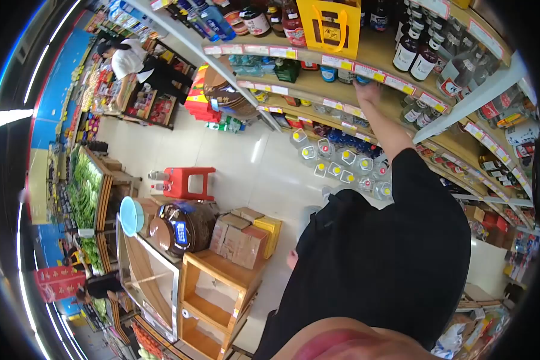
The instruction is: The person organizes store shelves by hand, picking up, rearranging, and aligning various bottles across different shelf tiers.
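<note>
Black fabric forms the short-sleeved shirt (390, 258) of the wearer, from which the bare right arm (390, 129) extends to a tan wooden lower shelf (336, 93). The right hand (368, 91) lies just below the label-lined front edge of a tan wooden upper shelf (366, 71), at a small blue-topped container (361, 79) on the lower shelf; whether the fingers are clamped on it or merely touching cannot be told. The left hand (292, 259), well apart from the right, shows only in part beside the shirt; its grip cannot be determined.

To the left of the container, near the same shelf's front edge, stands a blue cylindrical can (328, 73). On the upper shelf, a yellow gift bag with looped handles (327, 30) stands at the front edge, and dark glass bottles with white labels (408, 51) stand toward the right end. Below, clear plastic jugs with yellow caps (345, 159) stand grouped on the pale, glossy floor (252, 192), near a shelf's front edge.
</note>
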Tool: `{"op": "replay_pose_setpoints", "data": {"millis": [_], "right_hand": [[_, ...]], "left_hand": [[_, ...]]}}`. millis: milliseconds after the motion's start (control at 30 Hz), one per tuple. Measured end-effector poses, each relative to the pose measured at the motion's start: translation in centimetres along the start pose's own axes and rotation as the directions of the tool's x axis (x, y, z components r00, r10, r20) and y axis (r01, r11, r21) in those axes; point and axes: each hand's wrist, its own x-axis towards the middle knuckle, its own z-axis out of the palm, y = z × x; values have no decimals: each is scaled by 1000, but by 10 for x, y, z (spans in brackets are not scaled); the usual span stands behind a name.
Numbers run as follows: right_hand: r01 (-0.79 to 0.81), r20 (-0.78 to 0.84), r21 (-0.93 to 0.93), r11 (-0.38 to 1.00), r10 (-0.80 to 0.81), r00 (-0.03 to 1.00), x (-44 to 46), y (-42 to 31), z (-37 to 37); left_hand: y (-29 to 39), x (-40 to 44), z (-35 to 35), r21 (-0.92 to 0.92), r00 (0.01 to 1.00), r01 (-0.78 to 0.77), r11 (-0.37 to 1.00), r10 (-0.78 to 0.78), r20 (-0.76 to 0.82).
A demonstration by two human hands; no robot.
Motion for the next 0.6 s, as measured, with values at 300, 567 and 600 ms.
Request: {"op": "replay_pose_setpoints", "data": {"millis": [300,567,600], "right_hand": [[24,16,489,872,-37,999,-68,1,-78],[-316,153,732,604,307,939,-252,-18,-177],[-347,81,558,754,366,927,-274,-24,-183]], "left_hand": [[356,207,-251,-416,768,-587,695,641,-13],[700,260,-259,-202,160,-973,113,959,-234],[726,272,-236,-105,128,-988,112,978,-164]]}}
